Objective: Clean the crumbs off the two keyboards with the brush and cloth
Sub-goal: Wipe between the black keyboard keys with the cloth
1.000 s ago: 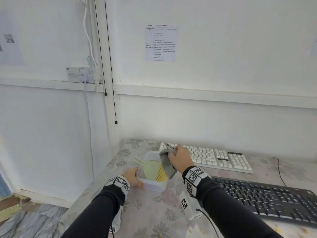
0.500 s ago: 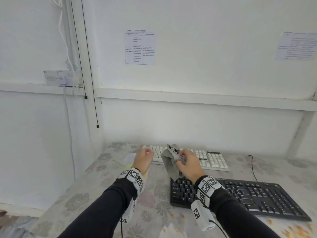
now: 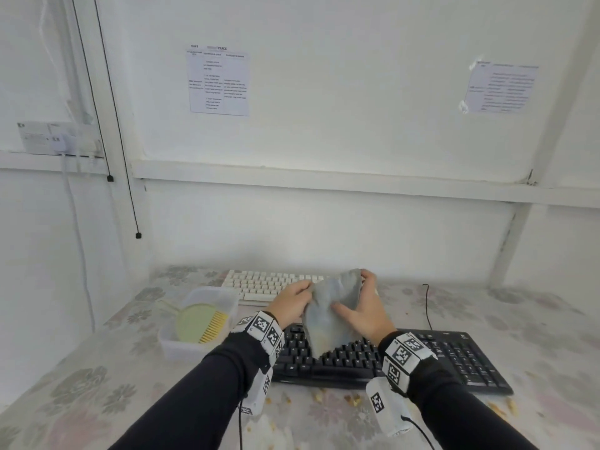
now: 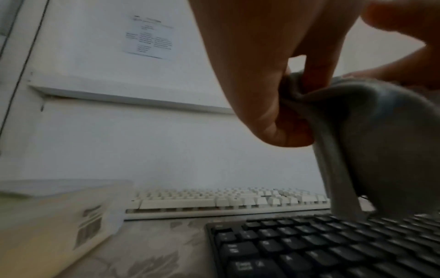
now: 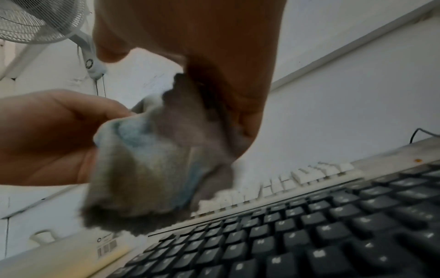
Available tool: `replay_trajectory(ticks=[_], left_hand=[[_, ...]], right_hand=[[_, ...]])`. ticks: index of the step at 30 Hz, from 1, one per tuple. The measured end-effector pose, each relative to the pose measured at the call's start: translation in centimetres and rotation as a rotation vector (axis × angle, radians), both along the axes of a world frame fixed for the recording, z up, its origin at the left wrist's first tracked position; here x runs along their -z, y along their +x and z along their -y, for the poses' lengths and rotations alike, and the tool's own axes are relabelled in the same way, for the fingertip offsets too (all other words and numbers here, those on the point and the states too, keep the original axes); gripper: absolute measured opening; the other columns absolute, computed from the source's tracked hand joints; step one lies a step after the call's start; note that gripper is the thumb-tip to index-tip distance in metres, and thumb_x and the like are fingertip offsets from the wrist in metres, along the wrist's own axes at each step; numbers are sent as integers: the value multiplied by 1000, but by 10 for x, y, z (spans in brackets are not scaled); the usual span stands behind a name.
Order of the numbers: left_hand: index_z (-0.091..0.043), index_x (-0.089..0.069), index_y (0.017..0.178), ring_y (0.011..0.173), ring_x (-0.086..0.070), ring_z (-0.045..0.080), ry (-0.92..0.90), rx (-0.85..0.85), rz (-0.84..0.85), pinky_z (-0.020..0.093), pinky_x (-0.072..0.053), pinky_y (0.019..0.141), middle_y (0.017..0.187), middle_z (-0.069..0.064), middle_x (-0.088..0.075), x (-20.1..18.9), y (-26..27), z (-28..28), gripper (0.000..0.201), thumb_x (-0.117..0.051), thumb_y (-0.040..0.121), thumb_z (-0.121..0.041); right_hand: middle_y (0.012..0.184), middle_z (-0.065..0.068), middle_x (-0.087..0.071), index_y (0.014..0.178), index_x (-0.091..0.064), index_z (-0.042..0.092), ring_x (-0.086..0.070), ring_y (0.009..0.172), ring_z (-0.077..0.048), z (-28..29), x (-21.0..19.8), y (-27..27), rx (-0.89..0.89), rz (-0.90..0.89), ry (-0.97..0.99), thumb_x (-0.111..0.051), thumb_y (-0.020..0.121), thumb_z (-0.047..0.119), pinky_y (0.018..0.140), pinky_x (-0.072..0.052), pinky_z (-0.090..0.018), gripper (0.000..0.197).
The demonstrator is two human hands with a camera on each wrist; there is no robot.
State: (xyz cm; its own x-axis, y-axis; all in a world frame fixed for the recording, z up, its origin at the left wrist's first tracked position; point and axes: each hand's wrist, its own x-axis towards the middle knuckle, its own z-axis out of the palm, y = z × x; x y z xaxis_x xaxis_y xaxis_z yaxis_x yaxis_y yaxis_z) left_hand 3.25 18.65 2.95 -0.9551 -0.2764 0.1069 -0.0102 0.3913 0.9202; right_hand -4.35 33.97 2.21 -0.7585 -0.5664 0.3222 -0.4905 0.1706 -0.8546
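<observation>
Both hands hold a grey cloth spread in the air above the black keyboard. My left hand pinches its left edge, seen close in the left wrist view as cloth. My right hand grips its right side; the cloth hangs down over the black keyboard. The white keyboard lies behind, by the wall. A yellow-bristled green brush lies in a clear plastic tub at the left.
Yellow crumbs lie scattered on the flowered tablecloth in front of the black keyboard. A black cable runs along the table at the right. The wall stands close behind the white keyboard. A fan shows in the right wrist view.
My left hand left the tub and came over to take the cloth's left edge. My right hand carried the cloth rightward over the black keyboard, and the cloth is now spread between both hands.
</observation>
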Motion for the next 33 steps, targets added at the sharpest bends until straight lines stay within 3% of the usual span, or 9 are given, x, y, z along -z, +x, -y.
replay_trajectory(ticks=[4,7,10,13,17,21,24,28,33], left_hand=[[-14,-58,93,80,-46,7,115,-129,-122,14,-37,74,80,-7,-49,-6,-3,-10,22,-41,90,0],[-20,-45,72,69,-41,6,-10,45,-86,7,-35,57,71,-7,-41,-7,-1,-17,29,-49,81,8],[-32,-51,93,79,-52,9,-86,125,-70,15,-44,63,90,-7,-53,-1,-4,-17,44,-60,70,4],[-29,-57,97,88,-58,16,40,13,-127,25,-50,74,93,-4,-59,1,-6,-18,44,-63,69,5],[-20,-59,90,89,-62,17,194,5,-206,31,-51,84,90,-2,-65,1,-8,-27,23,-66,80,0],[-23,-53,97,89,-61,11,230,77,-208,23,-52,80,94,-3,-62,5,-8,-33,28,-60,85,2],[-22,-63,89,94,-60,16,232,94,-122,30,-52,87,92,-4,-64,10,-6,-25,35,-64,78,11],[-23,-73,56,98,-62,9,262,152,-66,35,-52,93,88,-12,-73,8,-4,-27,55,-51,80,22],[-13,-62,103,104,-54,29,650,220,152,42,-53,75,115,11,-58,-5,-8,-24,28,-41,87,-19]], right_hand=[[94,-3,-46,120,-20,30,-52,65,-14,-26,0,-16,0,115,-160,-73,76,10,62,-46,-19,72],[105,-5,-54,134,-19,31,-60,86,-17,-39,1,-24,-159,131,85,-81,67,23,74,-51,-22,92],[79,-1,-60,101,-54,20,-57,66,-9,-45,-5,-21,-200,16,282,-78,70,12,63,-48,-21,39],[68,3,-55,74,-58,15,-53,63,-9,-53,-6,-24,-161,-6,138,-70,78,4,61,-43,-22,16],[75,4,-53,89,-47,19,-54,63,-6,-60,2,-26,-224,174,-53,-68,82,8,52,-44,-17,25],[97,3,-62,107,-53,22,-59,88,-11,-62,8,-28,-216,89,43,-73,75,3,79,-49,-29,42],[85,11,-67,88,-65,27,-59,80,1,-66,4,-31,-197,26,17,-66,79,-2,75,-47,-18,31],[76,13,-71,56,-69,33,-63,74,0,-64,3,-34,-230,94,-22,-57,73,-23,72,-52,-19,60],[92,4,-67,45,-66,31,-62,90,-11,-61,1,-37,-185,97,-53,-60,69,-24,88,-49,-31,59]])
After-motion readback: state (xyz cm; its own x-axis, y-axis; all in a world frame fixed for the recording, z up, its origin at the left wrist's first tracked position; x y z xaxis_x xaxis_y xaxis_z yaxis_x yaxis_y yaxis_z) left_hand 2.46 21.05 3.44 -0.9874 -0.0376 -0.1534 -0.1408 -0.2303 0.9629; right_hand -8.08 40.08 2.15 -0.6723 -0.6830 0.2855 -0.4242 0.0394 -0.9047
